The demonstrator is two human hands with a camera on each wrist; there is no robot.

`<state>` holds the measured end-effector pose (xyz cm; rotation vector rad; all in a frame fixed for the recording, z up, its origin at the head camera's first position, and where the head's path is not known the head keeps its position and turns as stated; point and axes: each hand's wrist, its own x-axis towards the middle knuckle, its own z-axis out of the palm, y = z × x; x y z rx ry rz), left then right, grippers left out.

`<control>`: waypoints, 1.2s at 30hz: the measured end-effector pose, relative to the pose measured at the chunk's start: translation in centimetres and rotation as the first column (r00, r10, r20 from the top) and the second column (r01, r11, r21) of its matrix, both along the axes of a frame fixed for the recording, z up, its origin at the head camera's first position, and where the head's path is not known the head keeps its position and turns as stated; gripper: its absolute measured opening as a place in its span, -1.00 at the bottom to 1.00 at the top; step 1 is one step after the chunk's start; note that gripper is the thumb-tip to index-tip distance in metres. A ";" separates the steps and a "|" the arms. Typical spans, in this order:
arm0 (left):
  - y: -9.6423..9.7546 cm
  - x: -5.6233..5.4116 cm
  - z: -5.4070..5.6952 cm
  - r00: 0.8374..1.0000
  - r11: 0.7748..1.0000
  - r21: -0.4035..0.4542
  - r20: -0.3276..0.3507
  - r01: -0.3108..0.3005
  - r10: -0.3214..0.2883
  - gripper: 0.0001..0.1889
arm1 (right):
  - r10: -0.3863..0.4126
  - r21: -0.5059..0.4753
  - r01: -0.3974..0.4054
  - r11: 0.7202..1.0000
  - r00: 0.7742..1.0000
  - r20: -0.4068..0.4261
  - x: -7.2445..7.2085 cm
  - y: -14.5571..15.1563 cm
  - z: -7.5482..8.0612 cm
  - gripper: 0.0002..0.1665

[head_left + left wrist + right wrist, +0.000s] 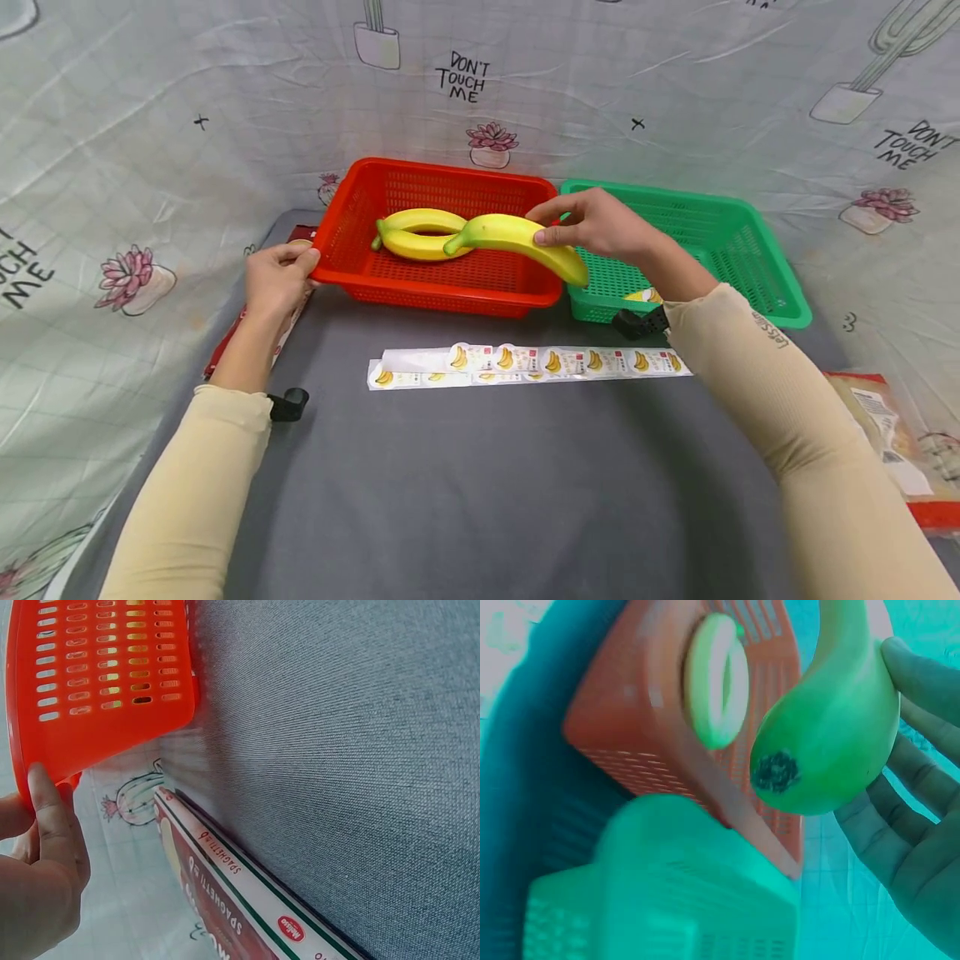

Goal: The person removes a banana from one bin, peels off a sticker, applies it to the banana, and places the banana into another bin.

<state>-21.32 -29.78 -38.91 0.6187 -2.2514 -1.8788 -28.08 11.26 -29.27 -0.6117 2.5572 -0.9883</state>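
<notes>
The flat grey fabric-textured tabletop (pixel 480 492) carried all items. The red rectangular perforated plastic basket (pixel 420 293) stood at the far side, its left end beside the red-and-white printed spaghetti package (pixel 225 877). The green rectangular perforated plastic basket (pixel 787 279) stood immediately to its right. The long white paper strips of banana-printed labels (pixel 555 367) lay in front of both baskets, partly overlapping. The left hand (pixel 279 279) pinched the near left corner of the red basket's rim between thumb and fingers. The right hand (pixel 603 223) gripped a curved yellow banana with a green stem end (pixel 502 232) between thumb and fingers, holding it above the right part of the red basket, stem end leftward, dark-tipped end lower. Two further yellow bananas (pixel 427 247) lay inside the red basket, at its left.
</notes>
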 end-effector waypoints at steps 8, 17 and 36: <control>0.1 0.1 -0.2 1.000 1.000 -0.025 0.019 0.007 -0.007 -0.61 | 0.083 -0.051 -0.087 0.995 0.994 -0.066 6.2 2.6 -1.4 -0.58; 0.3 0.0 0.3 1.000 1.000 -0.021 0.027 -0.003 0.003 -0.58 | 0.155 -0.143 -0.154 0.978 0.988 -0.005 11.8 4.3 -6.8 -0.58; 0.6 -0.1 0.0 0.997 0.999 -0.022 0.062 -0.045 0.046 -0.56 | 0.181 -0.126 -0.175 0.976 0.983 0.034 14.4 5.3 -14.0 -0.62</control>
